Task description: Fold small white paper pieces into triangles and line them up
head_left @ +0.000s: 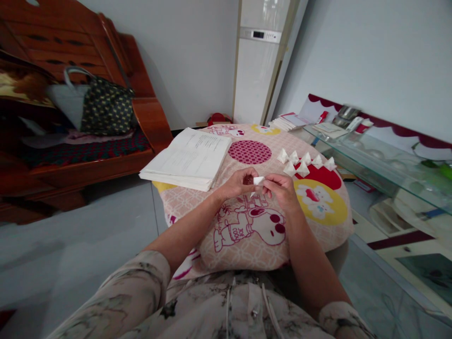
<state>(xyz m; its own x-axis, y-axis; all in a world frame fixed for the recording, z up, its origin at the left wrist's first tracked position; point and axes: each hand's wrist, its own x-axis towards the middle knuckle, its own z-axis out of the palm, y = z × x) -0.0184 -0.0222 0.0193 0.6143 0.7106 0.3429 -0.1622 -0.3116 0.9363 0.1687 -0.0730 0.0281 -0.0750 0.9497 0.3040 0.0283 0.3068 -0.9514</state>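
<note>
Both hands meet over a round table covered with a pink cartoon-print cloth (318, 226). My left hand (238, 183) and my right hand (280, 186) pinch a small folded white paper piece (258, 180) between their fingertips. Several finished folded white paper shapes (305, 162) lie in a cluster on the cloth just beyond my right hand. A thick stack of printed white sheets (189, 157) rests on the table's far left part, beyond my left hand.
A wooden bench (106, 94) with a dark patterned bag (106, 106) stands at the left. A glass-topped cabinet (388, 160) with papers and a metal bowl runs along the right. A tall white air conditioner (257, 61) stands behind the table.
</note>
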